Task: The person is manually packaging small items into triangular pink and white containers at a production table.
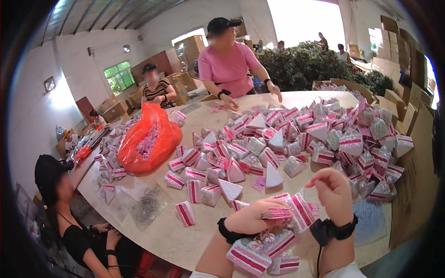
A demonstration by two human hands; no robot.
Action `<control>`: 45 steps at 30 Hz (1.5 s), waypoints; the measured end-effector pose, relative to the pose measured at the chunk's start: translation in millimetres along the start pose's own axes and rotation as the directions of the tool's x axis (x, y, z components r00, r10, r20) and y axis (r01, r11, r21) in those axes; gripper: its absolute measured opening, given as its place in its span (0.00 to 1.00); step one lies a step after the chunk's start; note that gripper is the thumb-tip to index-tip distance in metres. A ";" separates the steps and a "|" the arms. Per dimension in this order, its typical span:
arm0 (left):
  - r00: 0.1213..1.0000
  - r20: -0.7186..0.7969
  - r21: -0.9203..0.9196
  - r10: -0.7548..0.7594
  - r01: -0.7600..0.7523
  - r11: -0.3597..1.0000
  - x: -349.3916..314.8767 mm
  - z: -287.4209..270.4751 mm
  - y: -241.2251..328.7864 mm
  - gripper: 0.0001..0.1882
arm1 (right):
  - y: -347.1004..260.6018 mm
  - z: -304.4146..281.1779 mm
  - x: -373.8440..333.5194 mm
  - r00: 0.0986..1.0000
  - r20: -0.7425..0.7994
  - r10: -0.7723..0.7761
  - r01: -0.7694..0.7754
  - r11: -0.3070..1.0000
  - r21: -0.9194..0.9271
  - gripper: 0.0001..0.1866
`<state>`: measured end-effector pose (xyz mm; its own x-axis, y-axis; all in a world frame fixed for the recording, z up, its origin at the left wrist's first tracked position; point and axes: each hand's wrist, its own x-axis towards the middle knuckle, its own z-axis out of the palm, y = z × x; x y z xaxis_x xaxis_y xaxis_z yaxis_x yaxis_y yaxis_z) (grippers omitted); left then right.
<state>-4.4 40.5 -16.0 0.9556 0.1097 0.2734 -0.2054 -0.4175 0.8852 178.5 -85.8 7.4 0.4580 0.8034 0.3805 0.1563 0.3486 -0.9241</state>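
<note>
L hand (254, 215) gripped pink cards (277, 213) nr table's (167, 235) near edge; R hand (331, 192) part-curled, contents unclear. I judged step = card handling; next prob. needed R pinch.

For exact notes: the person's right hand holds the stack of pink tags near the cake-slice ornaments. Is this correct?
Not the right hand: the head view shows the left hand holding the stack of pink tags near the cake-slice ornaments.

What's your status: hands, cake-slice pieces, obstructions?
Left hand holding pink tag stack. Right hand raised, curled. Cake-slice piece between them; more pieces crowd table beyond.
</note>
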 end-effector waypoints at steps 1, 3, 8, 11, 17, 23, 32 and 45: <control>1.000 -0.024 -0.007 0.002 -0.002 1.000 0.0 1.2 -2.0 0.11 | -4.6 -7.5 1.5 0.999 -0.040 0.016 -0.016 1.000 0.014 0.07; 0.999 -0.041 -0.018 0.003 -0.004 1.000 -3.7 -0.4 -4.7 0.10 | -6.0 -18.3 2.3 0.997 -0.073 0.014 -0.011 0.999 0.037 0.06; 0.996 -0.063 -0.022 -0.060 0.059 0.998 -4.4 -9.6 -4.7 0.08 | -13.9 -35.3 3.4 0.993 -0.105 0.056 -0.063 0.996 -0.066 0.05; 0.997 -0.076 0.039 -0.010 0.013 0.999 -0.8 -11.0 -5.0 0.09 | -2.3 -41.2 6.9 0.997 -0.073 0.018 -0.030 0.985 -0.170 0.05; 0.996 -0.074 0.093 -0.051 0.058 0.994 5.2 -2.0 2.4 0.15 | 0.5 -18.1 4.6 0.992 0.123 -0.013 0.019 0.999 -0.050 0.06; 0.970 -0.009 -0.090 -0.244 0.242 0.966 5.7 5.4 6.6 0.17 | -5.7 4.7 -2.1 0.917 0.382 0.118 -0.159 0.984 0.080 0.06; 0.996 0.028 -0.038 -0.089 0.090 0.995 10.6 6.3 6.0 0.15 | -13.7 -9.8 2.0 0.971 0.197 0.136 -0.179 0.959 0.219 0.07; 0.996 0.061 -0.030 -0.064 0.065 0.997 12.1 6.3 2.0 0.12 | 0.7 7.4 2.5 0.976 0.195 0.100 -0.144 0.963 0.227 0.07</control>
<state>8.1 35.3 -13.3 0.9778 0.0808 0.1932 -0.1486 -0.3825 0.9119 173.2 -80.0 7.9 0.2915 0.9131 0.2853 -0.1142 0.3293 -0.9373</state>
